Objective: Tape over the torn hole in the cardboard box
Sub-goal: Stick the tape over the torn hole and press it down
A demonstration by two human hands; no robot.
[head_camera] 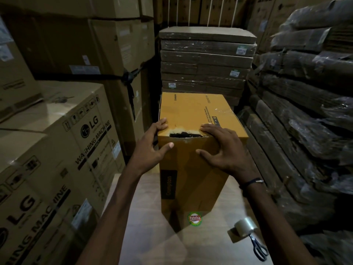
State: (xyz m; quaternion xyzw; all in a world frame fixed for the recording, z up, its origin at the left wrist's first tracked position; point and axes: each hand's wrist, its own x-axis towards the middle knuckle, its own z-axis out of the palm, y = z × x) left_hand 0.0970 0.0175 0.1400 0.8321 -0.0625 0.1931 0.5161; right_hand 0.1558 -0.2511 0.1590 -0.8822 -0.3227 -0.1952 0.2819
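Observation:
A tall yellow-brown cardboard box (pixel 193 169) stands upright on a pale table (pixel 145 217). A torn hole (pixel 183 135) gapes along its near top edge. My left hand (pixel 152 144) grips the box's upper left corner, fingers on top and thumb on the front face. On the right of the hole my right hand (pixel 223 148) lies over the top edge, fingers spread, thumb on the front face. A roll of clear tape (pixel 245 226) and black-handled scissors (pixel 258 247) lie on the table at lower right.
Stacked washing-machine cartons (pixel 57 150) wall the left side. Plastic-wrapped flat packs (pixel 206 64) are piled behind the box, and dark wrapped bundles (pixel 305 92) line the right. A round green sticker (pixel 194 219) sits on the table in front of the box.

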